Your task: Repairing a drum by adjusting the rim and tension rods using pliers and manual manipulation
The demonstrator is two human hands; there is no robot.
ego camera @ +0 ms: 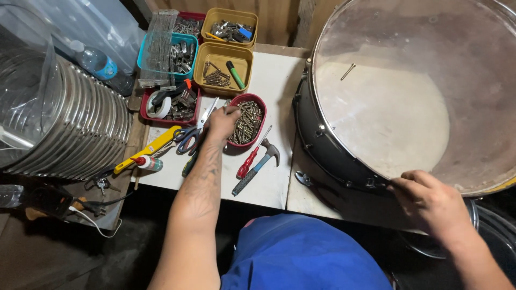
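Observation:
My left hand (222, 122) reaches into a dark red oval tray (260, 102) full of screws (248, 121) on the white table; its fingers are bunched among the screws, and whether they pinch one is hidden. My right hand (430, 201) grips the near rim of a big black drum (328, 145) with a worn pale skin (387, 107). A single screw (348, 71) lies on the drum skin.
A claw hammer (258, 165), a red screwdriver (249, 160), scissors (189, 135) and a yellow tool (148, 149) lie by the tray. Yellow, teal and red bins (222, 67) of hardware stand behind. A ribbed metal cylinder (70, 129) lies at left.

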